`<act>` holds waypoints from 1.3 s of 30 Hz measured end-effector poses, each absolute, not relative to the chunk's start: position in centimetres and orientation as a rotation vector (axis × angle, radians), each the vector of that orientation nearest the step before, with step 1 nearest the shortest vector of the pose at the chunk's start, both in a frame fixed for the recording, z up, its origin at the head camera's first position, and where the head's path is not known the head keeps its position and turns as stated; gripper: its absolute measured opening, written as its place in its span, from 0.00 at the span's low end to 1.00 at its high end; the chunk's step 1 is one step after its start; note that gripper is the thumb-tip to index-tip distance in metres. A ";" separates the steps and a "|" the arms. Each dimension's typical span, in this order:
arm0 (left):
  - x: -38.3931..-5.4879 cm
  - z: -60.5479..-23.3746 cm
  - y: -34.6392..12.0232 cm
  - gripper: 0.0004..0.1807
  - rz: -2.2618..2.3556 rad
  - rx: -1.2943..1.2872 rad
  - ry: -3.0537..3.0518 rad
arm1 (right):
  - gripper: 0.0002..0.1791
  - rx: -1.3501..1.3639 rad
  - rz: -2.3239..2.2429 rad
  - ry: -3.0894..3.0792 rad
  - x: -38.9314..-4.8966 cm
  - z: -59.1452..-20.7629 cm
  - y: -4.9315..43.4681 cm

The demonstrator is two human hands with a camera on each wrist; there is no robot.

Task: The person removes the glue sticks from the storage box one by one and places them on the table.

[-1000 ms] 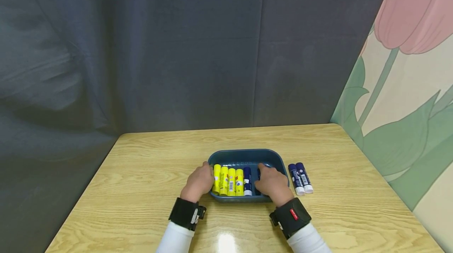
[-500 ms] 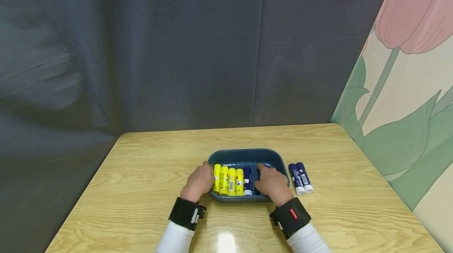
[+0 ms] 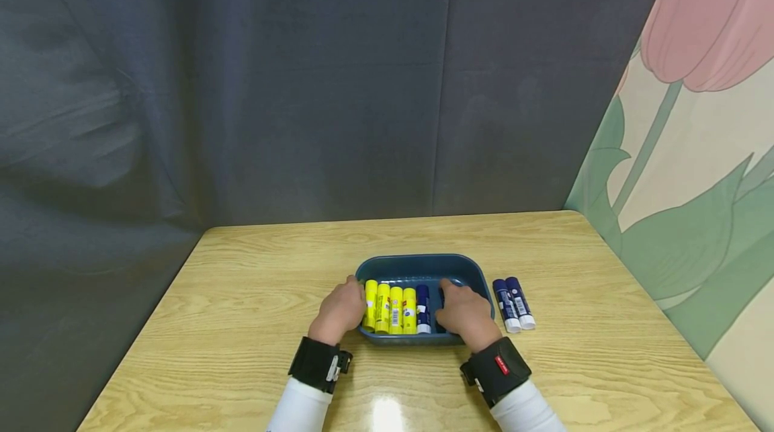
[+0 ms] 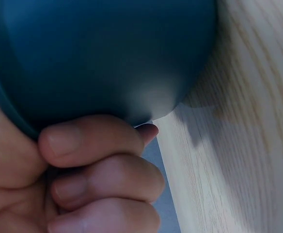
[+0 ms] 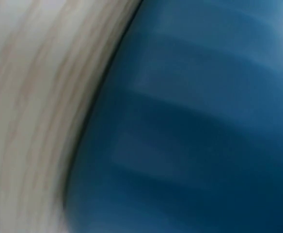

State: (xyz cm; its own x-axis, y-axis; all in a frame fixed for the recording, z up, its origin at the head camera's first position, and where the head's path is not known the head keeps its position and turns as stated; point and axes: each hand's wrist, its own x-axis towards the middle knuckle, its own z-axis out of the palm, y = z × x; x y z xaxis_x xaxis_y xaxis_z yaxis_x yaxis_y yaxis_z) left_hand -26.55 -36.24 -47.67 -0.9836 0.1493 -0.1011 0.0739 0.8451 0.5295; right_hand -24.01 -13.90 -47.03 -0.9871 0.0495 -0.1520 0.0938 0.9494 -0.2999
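Note:
A dark blue tray (image 3: 417,257) holds a row of several yellow glue sticks (image 3: 396,311). Beside them in the row lies a navy glue stick (image 3: 422,309) with a white end. My left hand (image 3: 343,308) grips the tray's left end; in the left wrist view its fingers (image 4: 107,179) curl against the tray's outer wall (image 4: 107,58). Inside the tray on the right, my right hand (image 3: 465,311) pinches another dark glue stick (image 3: 441,296), mostly hidden under the hand. The right wrist view has only the blurred tray side (image 5: 180,121) and no fingers.
Two more navy glue sticks (image 3: 514,304) with white ends lie side by side on the wooden table (image 3: 272,271), just right of the tray. A dark grey cloth (image 3: 326,96) hangs behind the table, and a painted wall (image 3: 695,217) stands along the right.

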 end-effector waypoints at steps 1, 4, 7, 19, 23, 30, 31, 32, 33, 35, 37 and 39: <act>-26.6 -47.7 -36.2 0.22 0.820 0.175 2.883 | 0.33 0.109 -0.464 2.961 -24.0 -47.0 -13.9; -26.5 -47.7 -36.2 0.22 0.823 0.180 2.883 | 0.35 0.111 -0.458 2.960 -24.0 -47.0 -13.9; -26.5 -47.8 -36.2 0.21 0.830 0.183 2.884 | 0.36 0.117 -0.459 2.958 -24.0 -47.1 -13.9; -26.5 -47.8 -36.2 0.22 0.813 0.178 2.889 | 0.37 0.116 -0.452 2.973 -24.1 -47.2 -13.7; -26.5 -47.8 -36.2 0.21 0.804 0.187 2.899 | 0.36 0.117 -0.447 2.996 -24.1 -47.1 -13.6; -26.6 -48.0 -36.2 0.21 0.790 0.196 2.915 | 0.33 0.098 -0.550 3.020 -23.7 -46.3 -13.5; -26.5 -48.0 -36.2 0.21 0.791 0.195 2.914 | 0.32 0.094 -0.560 3.023 -23.7 -46.1 -13.5; -26.5 -48.0 -36.2 0.21 0.790 0.195 2.914 | 0.32 0.093 -0.567 3.025 -23.6 -46.0 -13.4; -26.6 -48.0 -36.2 0.21 0.789 0.195 2.913 | 0.32 0.096 -0.569 3.026 -23.5 -45.8 -13.4; -26.6 -48.0 -36.2 0.22 0.788 0.195 2.912 | 0.32 0.105 -0.567 3.021 -23.4 -45.4 -13.2; -26.5 -47.9 -36.2 0.22 0.788 0.196 2.913 | 0.33 0.114 -0.565 3.021 -23.3 -44.9 -13.1; -26.5 -47.9 -36.2 0.22 0.790 0.192 2.912 | 0.33 0.122 -0.583 3.018 -23.2 -44.5 -12.9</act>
